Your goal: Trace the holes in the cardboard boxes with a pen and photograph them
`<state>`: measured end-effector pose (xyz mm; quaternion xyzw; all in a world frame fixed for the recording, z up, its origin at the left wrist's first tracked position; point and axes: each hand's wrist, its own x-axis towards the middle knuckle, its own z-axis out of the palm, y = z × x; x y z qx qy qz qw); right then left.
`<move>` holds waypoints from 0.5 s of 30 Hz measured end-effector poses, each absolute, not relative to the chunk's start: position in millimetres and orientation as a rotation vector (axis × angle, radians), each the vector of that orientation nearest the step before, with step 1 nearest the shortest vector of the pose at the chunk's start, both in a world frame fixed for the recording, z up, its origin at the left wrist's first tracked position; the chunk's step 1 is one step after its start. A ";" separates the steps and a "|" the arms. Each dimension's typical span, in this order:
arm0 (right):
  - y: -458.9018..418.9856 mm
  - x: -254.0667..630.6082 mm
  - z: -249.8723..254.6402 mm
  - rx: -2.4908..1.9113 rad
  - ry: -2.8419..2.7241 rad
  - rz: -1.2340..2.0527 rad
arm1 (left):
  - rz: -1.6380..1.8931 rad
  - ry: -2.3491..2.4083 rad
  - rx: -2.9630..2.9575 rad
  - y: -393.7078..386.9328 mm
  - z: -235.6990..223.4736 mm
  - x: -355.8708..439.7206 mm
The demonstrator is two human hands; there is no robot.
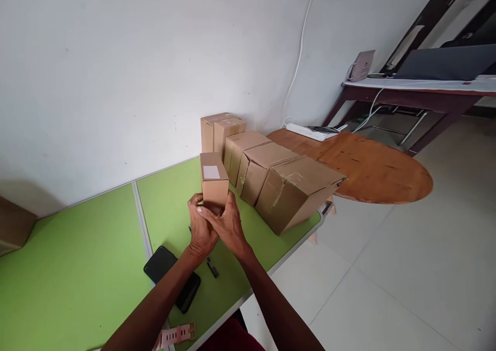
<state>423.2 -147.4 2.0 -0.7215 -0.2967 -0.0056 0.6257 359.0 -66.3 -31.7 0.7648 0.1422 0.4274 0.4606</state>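
Observation:
Between my two hands is a small brown cardboard box (215,190) with a white label (211,172) on its upper face. My left hand (201,227) grips its lower left side, and my right hand (228,222) wraps the lower right side, its thumb crossing toward the left hand. Both hands are closed on the box above the green table (96,258). Below the left forearm lies a black phone-like slab (160,263), partly covered by the arm. A small dark pen-like item (212,268) rests between my forearms.
Several brown cardboard boxes (284,191) stand in a row behind and right of my hands, against the wall. Another box (13,224) sits at the far left. A pink watch strap (178,334) lies near the front edge. Beyond is an oval wooden table (372,165) with a white power strip (310,132).

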 end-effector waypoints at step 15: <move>-138.6 494.5 -61.6 -1.874 -0.539 0.000 | 0.467 0.290 2.124 -6.6 -68.2 405.6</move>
